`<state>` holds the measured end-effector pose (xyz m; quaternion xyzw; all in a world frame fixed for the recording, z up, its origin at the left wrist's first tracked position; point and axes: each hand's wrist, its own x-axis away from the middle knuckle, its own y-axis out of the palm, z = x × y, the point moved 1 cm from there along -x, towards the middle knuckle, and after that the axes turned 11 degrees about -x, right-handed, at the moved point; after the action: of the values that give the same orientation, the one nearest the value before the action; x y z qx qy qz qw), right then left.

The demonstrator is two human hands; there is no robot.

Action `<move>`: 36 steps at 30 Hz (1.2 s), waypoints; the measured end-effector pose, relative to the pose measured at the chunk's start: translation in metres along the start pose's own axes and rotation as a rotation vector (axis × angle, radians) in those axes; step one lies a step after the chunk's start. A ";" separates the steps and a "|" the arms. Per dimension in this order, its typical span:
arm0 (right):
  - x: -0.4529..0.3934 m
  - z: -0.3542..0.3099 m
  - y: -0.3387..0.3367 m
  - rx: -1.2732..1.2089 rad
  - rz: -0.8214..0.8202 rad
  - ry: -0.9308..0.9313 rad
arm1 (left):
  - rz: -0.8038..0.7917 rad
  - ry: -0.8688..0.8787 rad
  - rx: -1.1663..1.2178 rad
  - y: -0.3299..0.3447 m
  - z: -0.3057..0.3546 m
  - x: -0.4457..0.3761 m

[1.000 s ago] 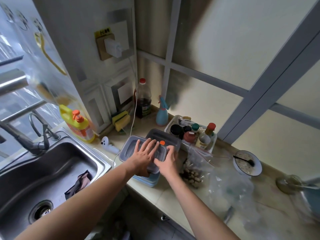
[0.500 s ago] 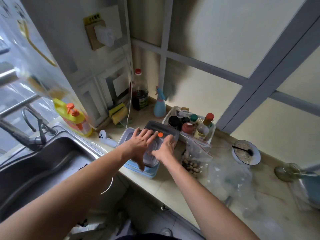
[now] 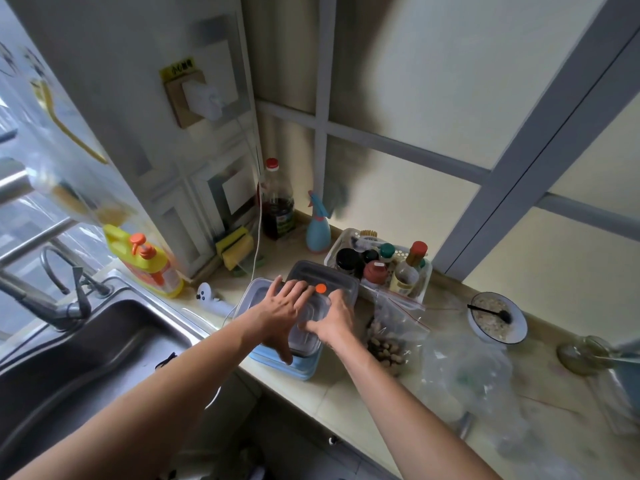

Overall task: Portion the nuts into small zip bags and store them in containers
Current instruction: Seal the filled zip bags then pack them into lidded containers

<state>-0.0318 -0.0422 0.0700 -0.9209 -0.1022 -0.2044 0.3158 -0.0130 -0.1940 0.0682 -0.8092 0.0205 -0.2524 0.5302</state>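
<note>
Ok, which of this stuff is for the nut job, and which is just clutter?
For the job:
left hand
right hand
container lid
blue container
bag of nuts

Lying about:
soap bottle
spray bottle
condiment basket
bowl

This is a home kitchen. A stainless steel sink [image 3: 86, 344] with a curved faucet [image 3: 59, 299] sits at eight o'clock, a yellow dish-soap bottle [image 3: 149, 265] and a sponge [image 3: 235, 245] stand behind it, and the tiled countertop [image 3: 363, 403] runs off toward four o'clock. At one o'clock a white basket [image 3: 377, 265] holds seasoning jars, with a dark sauce bottle [image 3: 277, 206] at twelve and a bowl [image 3: 497, 322] holding a spoon at three.
</note>
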 end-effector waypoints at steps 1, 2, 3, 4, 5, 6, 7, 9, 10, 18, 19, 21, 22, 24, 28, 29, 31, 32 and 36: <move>0.002 0.000 0.001 -0.028 0.013 0.008 | 0.010 0.003 -0.012 0.001 0.000 0.001; 0.004 0.000 0.002 -0.054 0.027 0.010 | 0.018 0.005 -0.021 0.002 -0.001 0.001; 0.006 -0.001 0.003 -0.068 0.043 0.004 | 0.025 0.005 -0.026 0.002 -0.002 0.002; 0.008 -0.001 0.004 -0.082 0.054 -0.006 | 0.029 0.003 -0.027 0.002 -0.002 0.003; 0.009 -0.001 0.005 -0.084 0.064 -0.017 | 0.033 0.001 -0.027 0.002 -0.002 0.004; 0.010 0.000 0.006 -0.081 0.073 -0.029 | 0.041 -0.001 -0.031 0.002 -0.001 0.005; 0.011 0.000 0.007 -0.073 0.078 -0.038 | 0.052 -0.004 -0.038 0.001 -0.001 0.005; 0.013 0.001 0.007 -0.052 0.091 -0.048 | 0.080 -0.008 -0.062 0.000 -0.001 0.008; 0.013 0.001 0.007 -0.049 0.093 -0.044 | 0.096 -0.011 -0.074 -0.001 0.000 0.010; 0.008 0.012 0.007 -0.421 -0.049 0.139 | 0.269 -0.020 -0.008 -0.001 0.005 0.023; 0.009 0.017 0.006 -0.547 -0.076 0.164 | 0.274 -0.011 0.034 0.000 0.003 0.026; 0.011 0.025 0.000 -0.727 -0.131 0.204 | 0.247 -0.010 0.130 -0.001 -0.002 0.033; 0.013 0.026 -0.005 -0.798 -0.164 0.221 | 0.256 -0.023 0.188 -0.002 -0.005 0.036; 0.015 0.027 -0.015 -0.882 -0.240 0.247 | 0.341 -0.105 0.354 -0.001 -0.013 0.042; 0.009 0.035 -0.034 -0.946 -0.298 0.250 | 0.508 -0.436 0.664 0.015 -0.027 0.045; 0.006 0.036 -0.039 -0.963 -0.271 0.253 | 0.526 -0.526 0.723 0.019 -0.031 0.044; -0.003 0.036 -0.047 -1.016 -0.190 0.263 | 0.532 -0.680 0.831 0.027 -0.037 0.039; -0.008 0.036 -0.052 -1.043 -0.142 0.270 | 0.512 -0.724 0.888 0.030 -0.039 0.036; -0.033 0.030 -0.066 -1.187 -0.043 0.255 | 0.340 -0.718 0.941 0.043 -0.045 0.027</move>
<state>-0.0735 0.0260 0.0695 -0.9057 0.0492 -0.3414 -0.2463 0.0017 -0.2588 0.0550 -0.5084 -0.1442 0.1417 0.8370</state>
